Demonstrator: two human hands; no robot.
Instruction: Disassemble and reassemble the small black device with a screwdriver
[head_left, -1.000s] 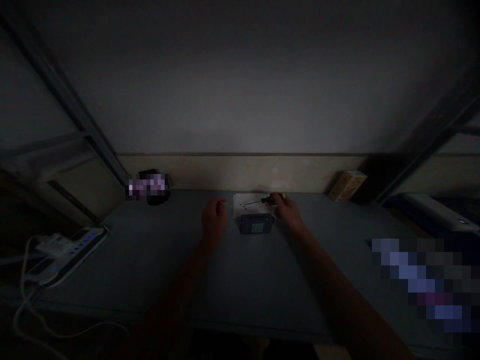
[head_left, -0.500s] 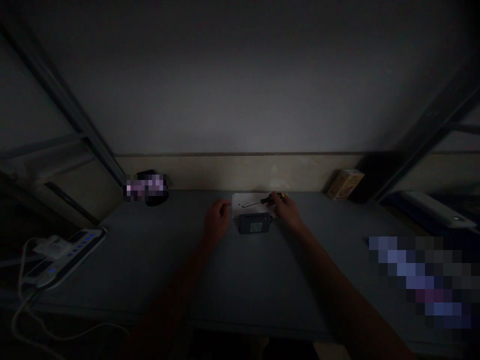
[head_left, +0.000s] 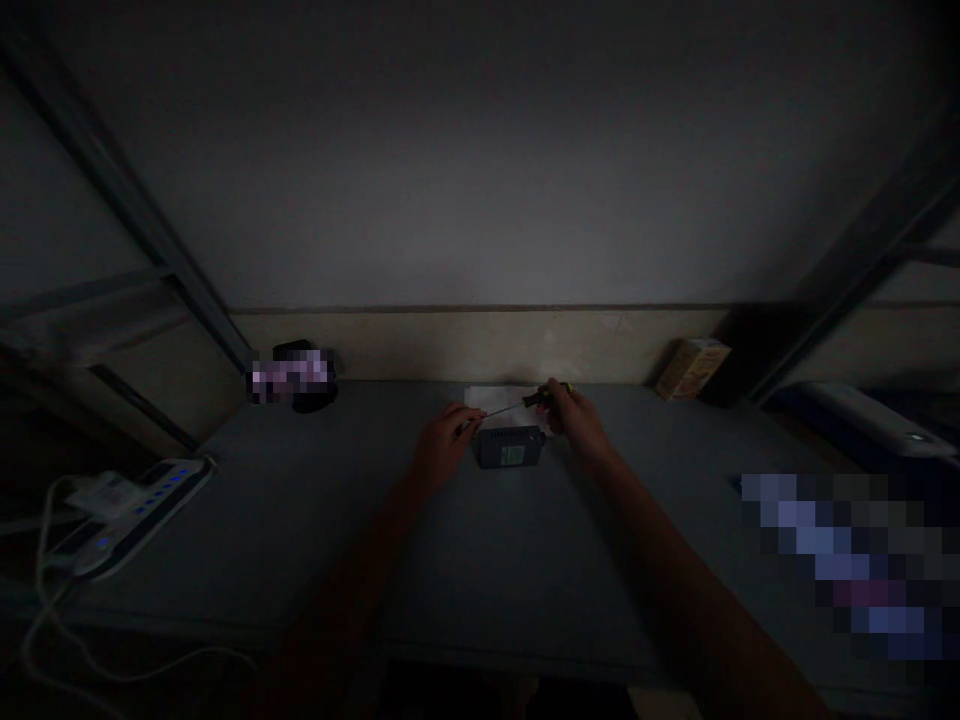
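Observation:
In the dim head view, my right hand grips a screwdriver by its dark and yellow handle. Its thin shaft points left, toward my left hand. The fingertips of that hand are pinched at the shaft's tip; whatever small thing may be between them is too dark to make out. Below the shaft a dark box-shaped device with slots along its top and a pale label stands on the desk. Behind it lies a white sheet of paper, partly covered by my left fingers.
A white power strip with blue lights and a plugged-in cable lies at the left of the grey desk. A small carton stands by the wall at the back right. Blurred-out items lie at both sides.
My left hand has moved right from beside the paper to the screwdriver's tip, its fingers now pinched there. My right hand has barely moved and still holds the screwdriver.

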